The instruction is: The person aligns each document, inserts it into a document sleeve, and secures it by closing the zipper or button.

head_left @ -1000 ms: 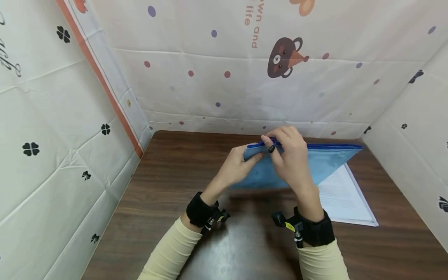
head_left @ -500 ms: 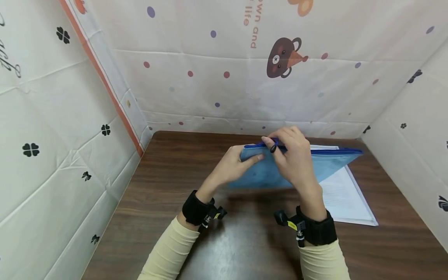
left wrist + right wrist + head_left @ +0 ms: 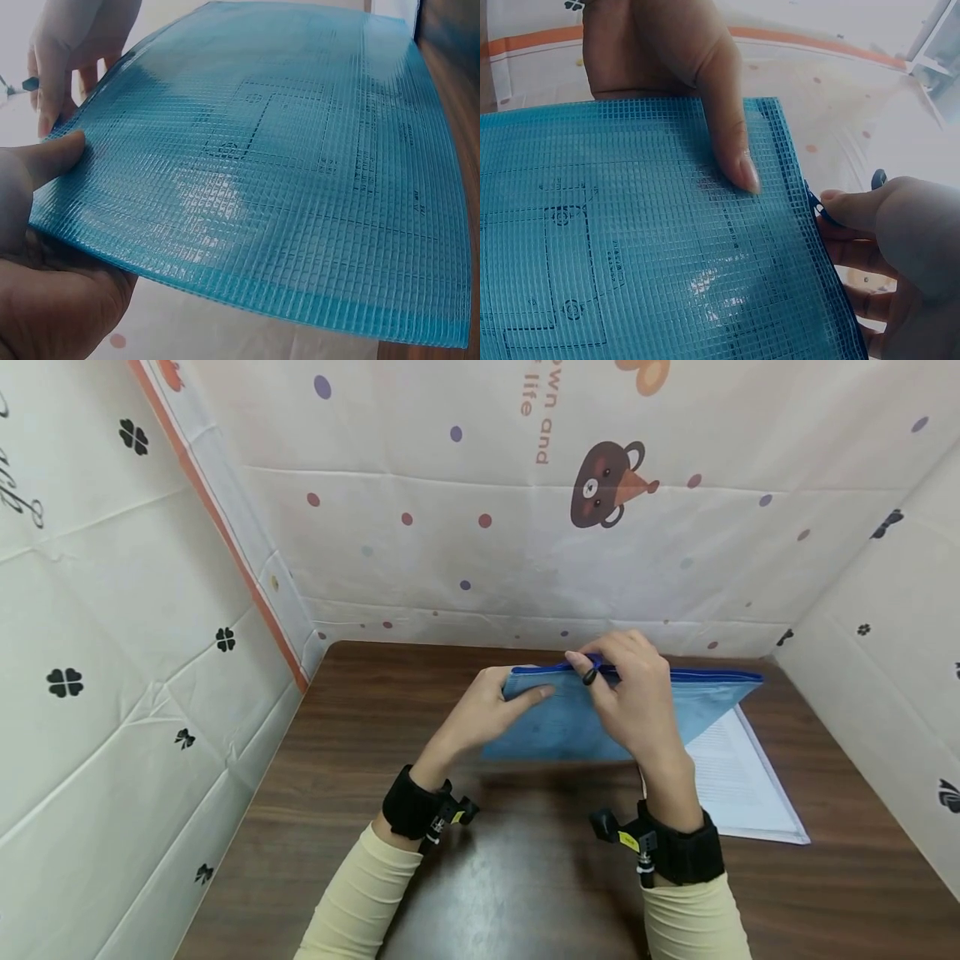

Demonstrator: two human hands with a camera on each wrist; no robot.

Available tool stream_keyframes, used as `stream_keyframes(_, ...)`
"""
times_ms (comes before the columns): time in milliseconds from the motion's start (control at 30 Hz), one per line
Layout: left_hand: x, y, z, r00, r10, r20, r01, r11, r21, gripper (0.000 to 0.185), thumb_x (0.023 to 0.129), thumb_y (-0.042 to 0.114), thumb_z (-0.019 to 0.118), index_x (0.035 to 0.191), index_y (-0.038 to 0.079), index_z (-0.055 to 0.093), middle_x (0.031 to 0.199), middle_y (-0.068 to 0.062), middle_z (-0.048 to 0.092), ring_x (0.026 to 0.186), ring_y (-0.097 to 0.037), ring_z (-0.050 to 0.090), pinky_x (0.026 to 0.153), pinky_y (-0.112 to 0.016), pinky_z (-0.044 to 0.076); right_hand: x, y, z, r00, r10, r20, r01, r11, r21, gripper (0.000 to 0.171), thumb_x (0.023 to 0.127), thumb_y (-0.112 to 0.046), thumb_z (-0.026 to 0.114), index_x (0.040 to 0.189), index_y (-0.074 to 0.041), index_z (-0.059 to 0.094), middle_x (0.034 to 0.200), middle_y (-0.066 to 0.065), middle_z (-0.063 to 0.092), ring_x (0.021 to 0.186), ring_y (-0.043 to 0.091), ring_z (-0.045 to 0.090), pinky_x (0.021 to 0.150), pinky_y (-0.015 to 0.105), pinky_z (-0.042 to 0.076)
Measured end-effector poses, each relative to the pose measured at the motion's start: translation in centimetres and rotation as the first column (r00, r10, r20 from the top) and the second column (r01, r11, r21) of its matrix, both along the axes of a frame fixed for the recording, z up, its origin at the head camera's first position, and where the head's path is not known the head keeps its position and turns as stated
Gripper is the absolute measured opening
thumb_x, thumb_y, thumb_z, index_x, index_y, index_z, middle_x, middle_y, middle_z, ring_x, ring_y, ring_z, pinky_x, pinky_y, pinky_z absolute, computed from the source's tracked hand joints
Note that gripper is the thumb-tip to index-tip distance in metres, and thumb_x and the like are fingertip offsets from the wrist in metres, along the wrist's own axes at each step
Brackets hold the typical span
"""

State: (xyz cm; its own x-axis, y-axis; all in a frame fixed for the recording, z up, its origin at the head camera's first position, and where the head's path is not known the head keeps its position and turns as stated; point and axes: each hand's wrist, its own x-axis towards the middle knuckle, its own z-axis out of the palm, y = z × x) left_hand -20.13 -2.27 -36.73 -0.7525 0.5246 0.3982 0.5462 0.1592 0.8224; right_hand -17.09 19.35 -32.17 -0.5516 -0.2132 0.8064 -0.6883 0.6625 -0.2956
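Observation:
A blue mesh zip pouch [image 3: 555, 727] is held up on its edge above the table, its dark blue zip [image 3: 712, 676] along the top. Line drawings on a sheet show through the mesh [image 3: 285, 150] in the left wrist view. My left hand [image 3: 483, 706] grips the pouch's left end, thumb on the near face and fingers behind. My right hand [image 3: 633, 693] pinches the zip pull [image 3: 823, 208] between thumb and fingers at the top edge. A small dark loop [image 3: 590, 677] sticks out beside that thumb. The right hand hides part of the zip.
White printed sheets [image 3: 742, 785], seemingly in a clear sleeve, lie on the brown wooden table [image 3: 360, 727] at the right, partly behind the pouch and right arm. Patterned white cloth walls [image 3: 420, 560] stand at the back and both sides.
My left hand has shifted left with the pouch's end. My right hand has moved slightly right, so the gap between the hands along the zip has widened.

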Motion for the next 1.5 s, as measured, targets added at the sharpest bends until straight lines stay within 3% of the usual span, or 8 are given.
stream_keyframes(167, -0.1, -0.1, 0.0, 1.000, 0.002, -0.001, -0.002, 1.000, 0.006, 0.034, 0.108, 0.027, 0.065, 0.135, 0.008, 0.070, 0.106, -0.001, 0.073, 0.082, -0.017, 0.063, 0.073, -0.030, 0.048, -0.1, 0.1, 0.2, 1.000, -0.004, -0.004, 0.004, 1.000, 0.000, 0.011, 0.099, -0.010, 0.076, 0.095, 0.000, 0.077, 0.088, 0.015, 0.072, 0.087, 0.033, 0.061, 0.073, 0.044, 0.042)
stream_keyframes(433, -0.2, -0.5, -0.3, 1.000, -0.013, 0.028, 0.013, 1.000, 0.008, 0.034, 0.109, 0.029, 0.064, 0.135, 0.008, 0.070, 0.100, -0.002, 0.071, 0.079, -0.017, 0.063, 0.074, -0.029, 0.050, 0.0, 0.3, -0.1, 0.999, -0.023, 0.027, 0.023, 1.000, -0.002, 0.011, 0.099, -0.011, 0.076, 0.096, 0.000, 0.076, 0.089, 0.015, 0.072, 0.083, 0.032, 0.063, 0.075, 0.045, 0.042)
stream_keyframes(600, -0.1, -0.7, -0.2, 1.000, 0.002, 0.028, -0.002, 1.000, 0.017, 0.027, 0.108, 0.029, 0.065, 0.126, 0.010, 0.073, 0.079, -0.002, 0.056, 0.068, -0.017, 0.053, 0.068, -0.032, 0.044, -0.1, 0.7, -0.2, 0.999, -0.040, 0.014, 0.040, 0.999, -0.011, 0.012, 0.100, -0.011, 0.075, 0.095, 0.000, 0.076, 0.091, 0.016, 0.073, 0.086, 0.033, 0.067, 0.076, 0.047, 0.049)
stream_keyframes(733, -0.1, -0.8, -0.2, 1.000, 0.006, 0.026, -0.006, 1.000, 0.008, 0.024, 0.108, 0.030, 0.065, 0.119, 0.010, 0.074, 0.077, 0.002, 0.054, 0.067, -0.015, 0.051, 0.068, -0.031, 0.043, 0.0, 0.8, -0.3, 0.999, -0.044, 0.029, 0.044, 0.999, -0.019, 0.011, 0.101, -0.011, 0.074, 0.096, -0.002, 0.076, 0.091, 0.014, 0.072, 0.086, 0.032, 0.068, 0.074, 0.046, 0.050)
stream_keyframes(867, -0.2, -0.7, -0.2, 1.000, 0.000, 0.021, 0.000, 1.000, 0.000, 0.022, 0.109, 0.031, 0.064, 0.108, 0.010, 0.071, 0.069, 0.002, 0.040, 0.060, -0.015, 0.041, 0.065, -0.031, 0.039, 0.1, 0.9, -0.3, 0.998, -0.041, 0.040, 0.042, 0.999, -0.019, 0.014, 0.102, -0.013, 0.073, 0.095, -0.001, 0.076, 0.090, 0.014, 0.071, 0.086, 0.032, 0.068, 0.074, 0.044, 0.050)
stream_keyframes(1067, -0.3, -0.8, -0.2, 1.000, 0.003, 0.009, -0.003, 1.000, 0.010, 0.023, 0.109, 0.030, 0.064, 0.098, 0.010, 0.066, 0.069, 0.002, 0.039, 0.060, -0.015, 0.041, 0.064, -0.031, 0.038, 0.0, 1.1, -0.3, 0.998, -0.061, 0.026, 0.062, 0.998, -0.023, 0.012, 0.099, -0.010, 0.076, 0.093, 0.000, 0.075, 0.088, 0.014, 0.072, 0.084, 0.031, 0.068, 0.073, 0.044, 0.050)
stream_keyframes(1500, -0.4, -1.1, 0.2, 1.000, 0.014, 0.019, -0.014, 1.000, 0.007, 0.024, 0.108, 0.030, 0.065, 0.096, 0.009, 0.066, 0.069, 0.000, 0.038, 0.060, -0.018, 0.041, 0.064, -0.031, 0.037, -0.1, 1.4, 0.0, 0.996, -0.085, 0.030, 0.085, 0.996, -0.019, 0.012, 0.100, -0.010, 0.075, 0.094, 0.001, 0.075, 0.088, 0.015, 0.072, 0.085, 0.033, 0.068, 0.076, 0.047, 0.051)
